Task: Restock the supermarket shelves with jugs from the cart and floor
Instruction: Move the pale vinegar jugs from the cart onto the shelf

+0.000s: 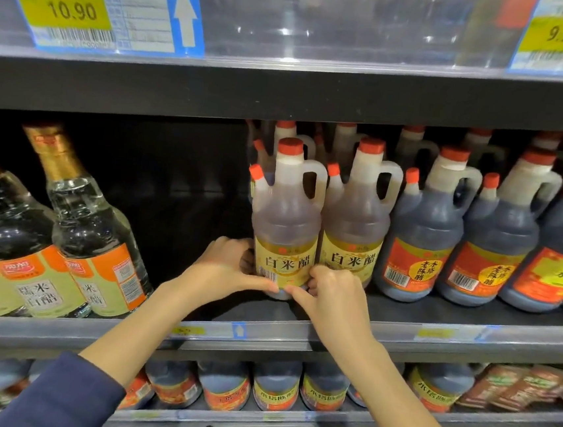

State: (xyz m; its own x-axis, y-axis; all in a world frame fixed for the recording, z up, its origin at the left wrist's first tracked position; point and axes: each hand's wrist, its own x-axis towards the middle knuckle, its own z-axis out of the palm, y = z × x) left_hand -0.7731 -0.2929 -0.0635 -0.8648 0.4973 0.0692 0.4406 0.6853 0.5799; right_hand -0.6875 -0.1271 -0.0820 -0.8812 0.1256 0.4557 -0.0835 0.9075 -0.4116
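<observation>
Both hands clasp the foot of a pale translucent plastic jug with a red cap and yellow label [286, 220], which stands at the front of the dark grey shelf [470, 314]. The left hand [223, 263] curls round the jug's left side, thumb laid along the lower front edge. The right hand [335, 296] grips the right side, thumb stretched to meet the other. The left fingertips are hidden behind the jug, and the right ones are tucked against a matching pale jug [354, 227] touching on the right. Both thumbs cover part of the base. The forearms rise from below, the left in a dark blue sleeve [63, 398].
</observation>
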